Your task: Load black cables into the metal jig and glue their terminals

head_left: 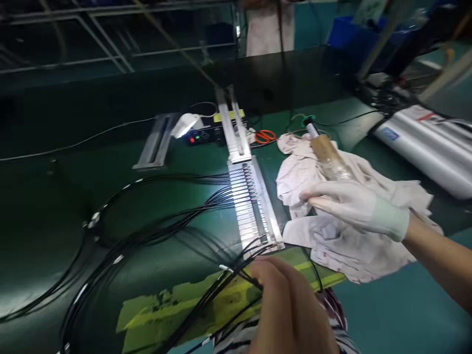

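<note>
My left hand (293, 305), bare and close to the camera, is at the bottom middle with its fingers curled at a bundle of black cables (217, 287). Its fingertips are partly hidden and blurred. To the right, my right hand (350, 206) wears a white glove, fingers stretched forward over a crumpled white cloth (298, 182), with nothing seen in them. Just beyond it lies a brown, tape-wrapped cylindrical thing (330, 157). A slotted metal fixture (245, 211) lies left of the cloth, with several thin black cables set side by side across its upper part.
A black control box (204, 136) and a small lit lamp (185, 124) stand behind the fixture. Orange-handled scissors (265, 136) lie beside them. A metal block (155, 142) is at left, a silver cylindrical casing (427, 147) at right. Looped cables (99, 275) spread over the green table.
</note>
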`<state>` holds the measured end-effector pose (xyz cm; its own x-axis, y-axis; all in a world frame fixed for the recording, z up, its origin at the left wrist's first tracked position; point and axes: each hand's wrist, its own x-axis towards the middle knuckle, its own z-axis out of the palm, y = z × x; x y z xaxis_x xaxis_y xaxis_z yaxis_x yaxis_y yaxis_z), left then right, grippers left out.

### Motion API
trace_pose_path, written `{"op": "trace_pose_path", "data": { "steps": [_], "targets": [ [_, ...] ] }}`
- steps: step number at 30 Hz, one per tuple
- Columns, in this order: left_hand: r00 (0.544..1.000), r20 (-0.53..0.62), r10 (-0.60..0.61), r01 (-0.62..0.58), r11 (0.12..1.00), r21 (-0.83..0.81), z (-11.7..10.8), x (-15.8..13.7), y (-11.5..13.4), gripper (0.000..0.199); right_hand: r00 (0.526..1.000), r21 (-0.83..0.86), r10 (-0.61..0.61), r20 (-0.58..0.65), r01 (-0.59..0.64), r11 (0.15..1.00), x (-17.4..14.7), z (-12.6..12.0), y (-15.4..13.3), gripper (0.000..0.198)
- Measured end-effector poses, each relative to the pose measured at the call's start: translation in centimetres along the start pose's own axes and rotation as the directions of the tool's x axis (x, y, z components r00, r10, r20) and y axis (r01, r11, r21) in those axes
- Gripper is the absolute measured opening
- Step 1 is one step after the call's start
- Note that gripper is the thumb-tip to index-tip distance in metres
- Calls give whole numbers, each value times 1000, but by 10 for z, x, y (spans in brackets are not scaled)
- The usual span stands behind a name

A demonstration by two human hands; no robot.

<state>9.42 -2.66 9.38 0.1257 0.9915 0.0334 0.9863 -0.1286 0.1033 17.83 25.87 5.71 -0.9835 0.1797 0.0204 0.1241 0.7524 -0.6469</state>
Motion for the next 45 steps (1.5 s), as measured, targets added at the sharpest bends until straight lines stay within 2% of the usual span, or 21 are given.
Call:
{"op": "trace_pose_path", "data": {
  "steps": [2, 4, 5, 7, 9, 11, 12, 14, 17, 20, 23, 26, 29, 31, 34, 37, 39, 41, 43, 45],
  "targets": [
    [999, 50, 14, -16, 999, 41, 9, 1, -12, 24, 993, -51, -95, 71, 99, 994, 20, 23, -1, 32],
    [988, 154, -22, 22, 1000, 2, 23, -3, -36, 8, 974, -97, -180, 140, 195, 976, 36, 41, 2, 32],
    [978, 190, -86, 91, 996, -19, 31, -6, -52, 4, 964, -107, -214, 156, 232, 967, 42, 48, 4, 32],
    [934, 198, -298, 318, 945, -78, 46, -14, -81, 14, 958, -89, -252, 136, 265, 960, 53, 59, 9, 33],
    [884, 191, -426, 466, 834, -297, 58, -23, -101, 16, 969, -17, -240, 51, 241, 970, 61, 69, 15, 31],
    [859, 242, -450, 509, 709, -488, 65, -30, -106, 18, 984, 101, -174, -26, 176, 979, 67, 78, 22, 28],
    [852, 287, -439, 523, 665, -534, 66, -33, -105, 19, 990, 169, -130, -54, 138, 976, 70, 83, 25, 27],
    [837, 380, -394, 547, 633, -548, 65, -39, -101, 20, 996, 288, -42, -76, 62, 955, 72, 91, 32, 25],
    [834, 451, -319, 537, 657, -529, 56, -48, -98, 16, 999, 373, 27, -44, -8, 928, 73, 98, 39, 24],
    [874, 391, -289, 465, 728, -504, 46, -55, -109, 13, 999, 379, 32, -31, -18, 925, 74, 97, 39, 23],
    [913, 191, -361, 406, 761, -506, 43, -55, -127, 18, 999, 381, 25, -39, -9, 925, 75, 94, 37, 22],
    [871, 25, -490, 453, 783, -426, 58, -50, -142, 22, 999, 367, 23, -36, -8, 930, 75, 95, 37, 23],
    [850, 8, -526, 499, 802, -328, 84, -45, -146, 28, 999, 368, 22, -34, -8, 930, 74, 96, 39, 24],
    [858, 24, -513, 492, 807, -326, 97, -48, -146, 30, 999, 371, 21, -40, -5, 929, 74, 96, 39, 25],
    [879, 111, -464, 466, 783, -413, 96, -62, -149, 30, 999, 354, 24, -48, -6, 935, 75, 95, 39, 24],
    [856, 204, -475, 515, 744, -427, 84, -70, -153, 32, 999, 345, 20, -43, -4, 939, 75, 95, 38, 23],
    [846, 154, -510, 530, 773, -349, 80, -64, -150, 29, 999, 339, 10, -35, 2, 941, 75, 95, 38, 22],
    [867, 39, -497, 487, 827, -281, 84, -49, -143, 22, 999, 330, 1, -36, 11, 944, 76, 95, 38, 21],
    [895, -39, -445, 416, 862, -289, 92, -32, -135, 23, 999, 323, -8, -43, 22, 946, 76, 94, 38, 20],
    [912, -87, -402, 346, 864, -366, 101, -17, -129, 24, 998, 322, -21, -52, 37, 946, 76, 94, 38, 20]
  ]
}}
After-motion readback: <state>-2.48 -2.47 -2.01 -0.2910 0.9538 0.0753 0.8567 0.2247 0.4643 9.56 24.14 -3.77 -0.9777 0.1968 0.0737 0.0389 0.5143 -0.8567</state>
